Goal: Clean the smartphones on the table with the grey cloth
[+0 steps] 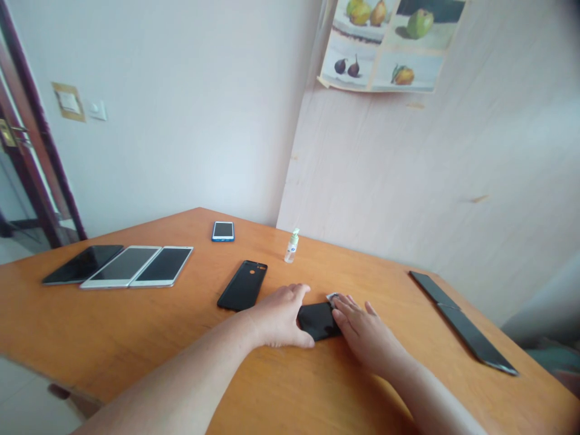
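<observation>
A black phone (318, 321) lies on the wooden table between my hands, its dark glossy face up. My left hand (281, 317) spans its left end, with the thumb along the near edge and the fingers towards the far edge. Pressed on the phone's right end is my right hand (360, 332), fingers laid together over a small pale cloth or wipe (333, 297). Most of that cloth is hidden under the fingers. Just left of my left hand lies an empty black phone case (243, 285).
Behind the phone stands a small spray bottle (292, 246). A blue-edged phone (223, 231) lies farther back. White devices (162, 266) and a black tablet (84, 264) line the left side. Long dark devices (462, 320) lie along the table's right edge (539, 362). A wall borders the back.
</observation>
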`<action>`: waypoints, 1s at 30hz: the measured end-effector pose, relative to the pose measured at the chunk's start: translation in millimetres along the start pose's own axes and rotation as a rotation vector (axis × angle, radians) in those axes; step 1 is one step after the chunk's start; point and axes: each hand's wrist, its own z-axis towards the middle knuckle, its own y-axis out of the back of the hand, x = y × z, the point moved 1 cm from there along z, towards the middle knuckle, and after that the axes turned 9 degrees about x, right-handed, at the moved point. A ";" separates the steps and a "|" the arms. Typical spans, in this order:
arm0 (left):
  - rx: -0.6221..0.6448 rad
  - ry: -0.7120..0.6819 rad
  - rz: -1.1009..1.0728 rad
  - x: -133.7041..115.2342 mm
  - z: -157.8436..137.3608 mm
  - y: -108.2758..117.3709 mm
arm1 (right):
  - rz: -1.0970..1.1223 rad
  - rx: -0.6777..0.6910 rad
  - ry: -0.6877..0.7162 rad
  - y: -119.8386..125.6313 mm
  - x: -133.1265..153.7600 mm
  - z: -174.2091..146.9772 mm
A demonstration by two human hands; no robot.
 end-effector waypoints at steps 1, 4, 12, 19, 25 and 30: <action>-0.007 -0.006 -0.001 0.8 0.4 -0.8 | 0.039 0.014 0.067 2.2 10.7 -4.2; -0.024 -0.043 -0.016 2.6 1.5 -2.5 | 0.126 0.069 0.291 8.3 40.7 -15.0; 0.011 0.008 -0.028 0.4 -0.7 1.6 | 0.003 -0.005 -0.025 3.8 0.0 -1.5; 0.007 -0.006 -0.033 -1.2 -1.6 2.9 | 0.117 0.037 0.209 11.4 26.2 -15.7; 0.001 -0.009 -0.040 0.1 -1.8 2.9 | 0.166 0.061 0.238 11.9 29.4 -13.7; 0.025 0.007 -0.018 -0.2 -1.9 3.8 | 0.089 -0.016 -0.053 3.0 -2.9 2.5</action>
